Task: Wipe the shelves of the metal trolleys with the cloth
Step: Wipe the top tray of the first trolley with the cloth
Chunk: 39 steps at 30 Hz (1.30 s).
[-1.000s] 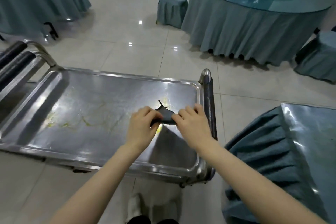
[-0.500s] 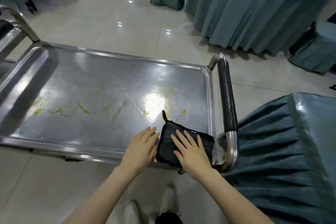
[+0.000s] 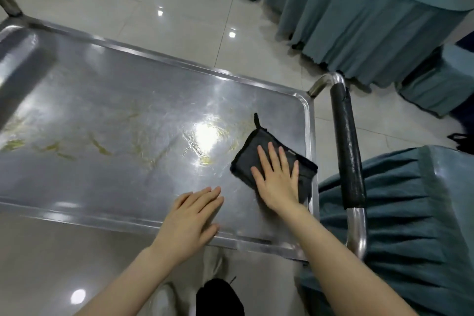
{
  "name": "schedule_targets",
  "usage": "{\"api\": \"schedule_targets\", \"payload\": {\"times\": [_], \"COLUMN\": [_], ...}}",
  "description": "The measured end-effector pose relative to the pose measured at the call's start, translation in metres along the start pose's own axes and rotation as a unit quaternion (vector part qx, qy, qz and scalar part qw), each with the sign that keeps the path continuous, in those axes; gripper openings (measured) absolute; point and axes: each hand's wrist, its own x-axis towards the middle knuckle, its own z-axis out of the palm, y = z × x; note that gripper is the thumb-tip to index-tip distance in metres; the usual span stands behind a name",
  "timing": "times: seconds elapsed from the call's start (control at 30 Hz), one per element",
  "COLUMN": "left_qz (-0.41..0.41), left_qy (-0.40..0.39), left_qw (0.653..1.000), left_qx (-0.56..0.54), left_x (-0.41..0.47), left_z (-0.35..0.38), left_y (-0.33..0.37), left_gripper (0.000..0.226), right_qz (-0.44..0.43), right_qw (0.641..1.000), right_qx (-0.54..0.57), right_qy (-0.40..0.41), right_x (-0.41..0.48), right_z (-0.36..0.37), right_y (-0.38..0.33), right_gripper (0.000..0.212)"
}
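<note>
Yellowish smears (image 3: 100,147) streak the left half of the trolley's top shelf (image 3: 102,90), well apart from the cloth. The wipe has the whole width to cover, and one pass over that greasy film may only spread it. At the front rim (image 3: 102,217) the left hand (image 3: 191,223) lies flat, fingers straight and together, holding nothing. If it lifts, I'd guess a hard push could set the trolley rolling on the glossy tiles (image 3: 128,7). The folded dark cloth (image 3: 243,161) sits in the shelf's near right corner, its edge riding up on the right rim (image 3: 311,136). The right hand (image 3: 278,182) presses it with fingers spread flat, not curled round it — so it could slide out from under the palm, unfold, or snag on that rim beside the black-wrapped handle (image 3: 348,151).
</note>
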Motion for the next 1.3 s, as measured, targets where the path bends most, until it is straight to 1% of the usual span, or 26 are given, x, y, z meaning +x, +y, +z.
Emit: {"api": "schedule_targets", "payload": {"times": [0.1,0.17,0.27,0.37,0.47,0.5,0.57,0.6,0.67,0.73,0.83,0.93,1.03,1.1,1.13,1.23,1.3], "left_qz": [-0.002,-0.003,0.019,0.027,0.028,0.03,0.042,0.046,0.038,0.023,0.025,0.031,0.036,0.037,0.034,0.016,0.01], "left_qy": [-0.003,-0.011,-0.015,0.004,0.06,0.067,0.055,0.046,0.036,0.038,0.05,0.062,0.074,0.089,0.1,0.153,0.178], "left_qw": [1.0,1.0,0.999,1.0,0.997,0.997,0.995,0.994,0.994,0.995,0.994,0.994,0.994,0.993,0.993,0.988,0.984], "left_qx": [0.011,0.015,0.029,0.007,0.026,0.04,0.072,0.086,0.097,0.092,0.092,0.088,0.078,0.071,0.06,0.013,-0.005], "left_x": [0.006,0.007,0.008,0.011,0.015,0.013,0.004,-0.001,-0.01,-0.015,-0.017,-0.018,-0.018,-0.017,-0.018,-0.017,-0.018], "left_z": [-0.001,-0.003,-0.012,-0.024,-0.034,-0.034,-0.029,-0.025,-0.015,-0.006,-0.003,0.002,0.003,0.002,0.001,-0.001,-0.001], "left_y": [0.0,0.0,-0.003,-0.006,-0.013,-0.017,-0.024,-0.026,-0.027,-0.026,-0.031,-0.038,-0.037,-0.036,-0.035,-0.033,-0.035], "left_gripper": [0.055,0.056,0.054,0.047,0.038,0.038,0.039,0.04,0.043,0.044,0.045,0.049,0.049,0.046,0.044,0.036,0.028], "right_qz": [0.01,0.021,0.019,-0.05,-0.105,-0.116,-0.128,-0.134,-0.139,-0.129,-0.058,-0.004,0.017,-0.02,-0.056,-0.184,-0.228], "right_qw": [1.0,1.0,1.0,0.999,0.994,0.993,0.992,0.991,0.99,0.991,0.997,1.0,0.999,1.0,0.998,0.982,0.972], "right_qx": [0.005,0.015,0.007,0.006,0.0,-0.008,-0.011,-0.011,-0.019,-0.033,-0.028,0.002,0.01,0.009,0.003,-0.031,-0.039], "right_qy": [0.002,-0.006,-0.003,-0.006,-0.009,-0.003,0.01,0.008,0.002,-0.001,0.029,0.027,0.026,0.013,0.007,0.026,0.035], "right_x": [0.093,0.138,0.15,0.089,-0.02,-0.055,-0.098,-0.1,-0.075,-0.026,0.073,0.168,0.209,0.192,0.17,0.067,-0.009], "right_z": [-0.023,-0.033,-0.034,-0.023,0.006,0.016,0.029,0.029,0.019,0.006,-0.015,-0.038,-0.046,-0.041,-0.036,-0.005,0.019], "right_y": [0.011,0.013,0.008,-0.007,-0.024,-0.027,-0.027,-0.023,-0.017,-0.012,-0.002,0.002,-0.009,-0.027,-0.036,-0.055,-0.059], "right_gripper": [0.059,0.059,0.059,0.059,0.062,0.063,0.064,0.064,0.065,0.066,0.065,0.065,0.064,0.062,0.062,0.063,0.063]}}
